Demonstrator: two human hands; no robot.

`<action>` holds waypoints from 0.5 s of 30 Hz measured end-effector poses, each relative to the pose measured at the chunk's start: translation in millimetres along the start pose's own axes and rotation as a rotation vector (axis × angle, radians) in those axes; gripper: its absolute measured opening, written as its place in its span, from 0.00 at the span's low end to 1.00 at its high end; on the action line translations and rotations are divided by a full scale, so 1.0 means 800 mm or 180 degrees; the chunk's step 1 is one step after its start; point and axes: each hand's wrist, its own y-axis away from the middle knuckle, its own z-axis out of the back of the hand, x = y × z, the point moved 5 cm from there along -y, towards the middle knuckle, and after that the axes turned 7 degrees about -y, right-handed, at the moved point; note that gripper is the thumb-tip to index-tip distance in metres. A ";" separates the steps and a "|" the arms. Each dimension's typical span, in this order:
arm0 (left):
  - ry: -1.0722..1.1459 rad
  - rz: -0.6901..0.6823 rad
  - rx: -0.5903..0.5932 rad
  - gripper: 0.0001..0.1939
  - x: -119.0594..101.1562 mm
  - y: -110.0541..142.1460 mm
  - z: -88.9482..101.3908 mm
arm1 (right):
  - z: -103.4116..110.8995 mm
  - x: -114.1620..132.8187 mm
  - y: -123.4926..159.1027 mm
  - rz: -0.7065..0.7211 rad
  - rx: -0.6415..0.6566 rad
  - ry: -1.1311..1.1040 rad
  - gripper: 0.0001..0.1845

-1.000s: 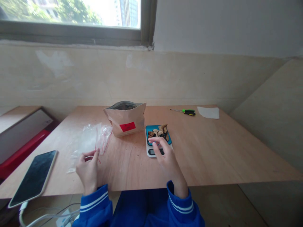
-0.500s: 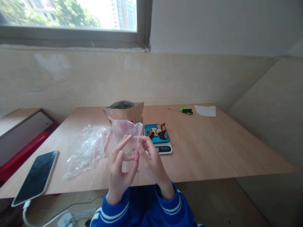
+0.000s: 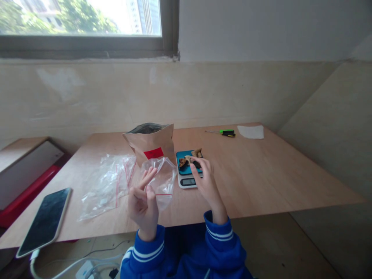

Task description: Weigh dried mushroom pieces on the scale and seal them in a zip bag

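Observation:
My left hand is closed at the left side of a clear zip bag with a red seal line, its fingertips overlapping the plastic. Over the small kitchen scale hangs my right hand, thumb and forefinger apart, close to the dried pieces on the blue platform. These dried pieces are curled, some dark brown and some pale; the hand hides part of them. Whether the fingertips touch any piece I cannot tell. Behind the bag stands an open brown pouch with a red label.
Several flat clear zip bags lie on the left of the wooden table. A phone with a white cable lies at the left front edge. Screwdrivers and a white paper lie at the back right.
My right hand has let go of the bag and moved right, over the scale. The bag has come down a little, baring the pouch's red label. My left hand stays by the bag.

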 end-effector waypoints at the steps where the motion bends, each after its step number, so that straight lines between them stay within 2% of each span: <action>1: -0.0083 0.0119 -0.0023 0.16 0.004 -0.001 -0.001 | 0.004 -0.009 -0.004 0.0085 -0.0187 0.0392 0.19; 3: -0.0225 0.0461 -0.0063 0.16 0.014 -0.004 -0.004 | 0.002 -0.031 -0.014 0.0103 -0.0147 0.1006 0.22; 7: -0.0078 0.1046 -0.0116 0.13 0.028 -0.004 -0.014 | -0.019 -0.072 -0.029 -0.0096 0.0454 0.1560 0.29; 11: 0.0346 0.1278 -0.0153 0.08 0.036 0.002 -0.022 | -0.027 -0.082 -0.033 0.0051 0.0385 0.1497 0.22; 15: 0.0246 0.1379 0.0000 0.07 0.043 0.010 -0.024 | -0.025 -0.078 -0.031 0.0076 0.0296 0.1253 0.19</action>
